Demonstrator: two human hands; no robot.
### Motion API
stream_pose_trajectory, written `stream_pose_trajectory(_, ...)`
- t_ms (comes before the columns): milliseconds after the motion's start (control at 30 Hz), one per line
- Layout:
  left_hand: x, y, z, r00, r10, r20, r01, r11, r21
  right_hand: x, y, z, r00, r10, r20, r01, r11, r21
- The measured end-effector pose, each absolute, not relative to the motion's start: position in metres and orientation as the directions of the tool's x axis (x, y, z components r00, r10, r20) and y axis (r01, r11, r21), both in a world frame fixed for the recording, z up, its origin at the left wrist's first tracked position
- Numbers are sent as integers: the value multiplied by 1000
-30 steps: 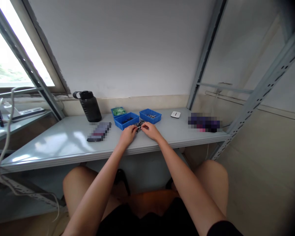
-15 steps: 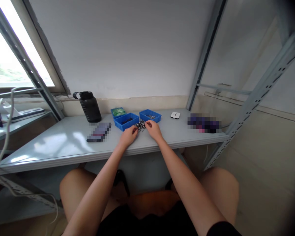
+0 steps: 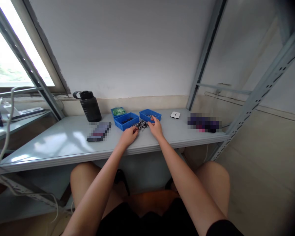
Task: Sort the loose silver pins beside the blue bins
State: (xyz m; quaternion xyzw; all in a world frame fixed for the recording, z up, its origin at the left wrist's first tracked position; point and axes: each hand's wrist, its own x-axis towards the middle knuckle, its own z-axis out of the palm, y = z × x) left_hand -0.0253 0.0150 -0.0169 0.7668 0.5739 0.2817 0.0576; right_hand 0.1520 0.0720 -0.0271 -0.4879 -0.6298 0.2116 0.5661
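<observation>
A loose pile of small black and silver metal pieces (image 3: pixel 142 125), too small to name surely, lies on the table between my hands. My left hand (image 3: pixel 129 135) rests at the pile's left edge, fingers curled together; what they pinch, if anything, is hidden. At the right side of the pile is my right hand (image 3: pixel 156 127), thumb and forefinger apart, fingertips over the near edge of the right blue bin (image 3: pixel 143 116), which holds a few silvery pieces. Behind my left hand stands another blue bin (image 3: pixel 119 125) with dark small pieces inside.
A blue container (image 3: pixel 112 112) with a green packet (image 3: pixel 118 111) sits behind the bins. Left of them are a black bottle (image 3: pixel 90 108) and a blurred phone-like item (image 3: pixel 99 132). Rightward lie a white square object (image 3: pixel 175 115) and a blurred purple item (image 3: pixel 204 123). Metal posts flank the table (image 3: pixel 172 136).
My right hand has moved from the pile slightly right towards the right bin, and its fingers have spread. My left hand has hardly moved. My knees have drawn inward.
</observation>
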Motion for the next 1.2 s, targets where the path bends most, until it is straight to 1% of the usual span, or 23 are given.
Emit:
stream_pose_trajectory(533,-25,13,-16,189,915,356,853,-333,402,154,70,-27,80,878,472,386,409,-827)
stream_pose_trajectory(833,-25,13,-15,192,914,357,854,-335,399,154,71,-27,48,872,487,443,419,-793)
stream_pose_trajectory(933,-25,14,-16,193,914,356,855,-335,396,155,71,-27,-22,875,484,483,433,-761)
stream_pose_trajectory(1100,-25,14,-17,187,918,350,861,-325,391,151,65,-28,-256,854,453,546,514,-661)
stream_pose_trajectory(1200,-25,14,-17,179,921,345,867,-313,387,147,61,-28,-344,834,431,582,549,-599)
